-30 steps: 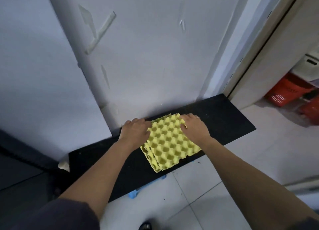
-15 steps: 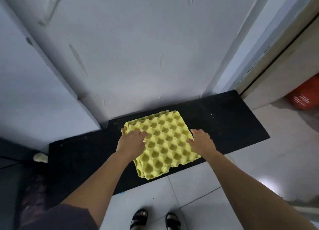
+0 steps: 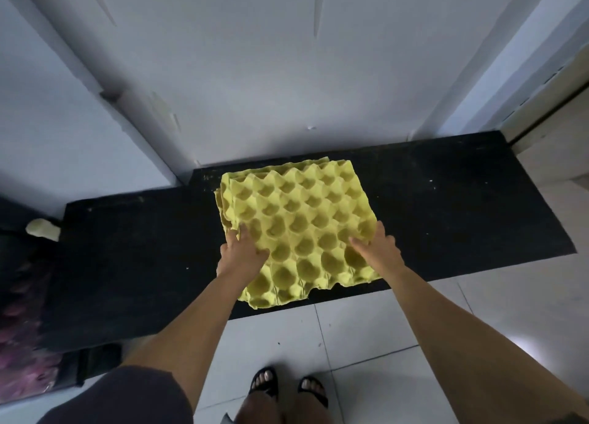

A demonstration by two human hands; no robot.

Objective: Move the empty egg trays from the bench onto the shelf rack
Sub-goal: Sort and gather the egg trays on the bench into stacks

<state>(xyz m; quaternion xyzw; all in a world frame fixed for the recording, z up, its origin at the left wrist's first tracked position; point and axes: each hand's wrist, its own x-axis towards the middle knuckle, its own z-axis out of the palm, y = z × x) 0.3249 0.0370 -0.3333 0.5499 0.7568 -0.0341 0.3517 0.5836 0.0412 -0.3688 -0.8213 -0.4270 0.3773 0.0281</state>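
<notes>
1. Gripping the near corners of the stacked egg trays [image 3: 302,213], the left hand [image 3: 243,251] and right hand [image 3: 379,248] each have a thumb on top.
2. The stack lies on the black bench [image 3: 462,219], with its near edge overhanging.
3. The layers sit fanned (not nested square), so I judge that lower trays could slip out on a lift.

Yellow dimpled egg trays [image 3: 299,226] on black speckled bench [image 3: 462,219]

Hands [image 3: 243,251] [image 3: 377,248] nearer on egg trays [image 3: 299,213]
</notes>
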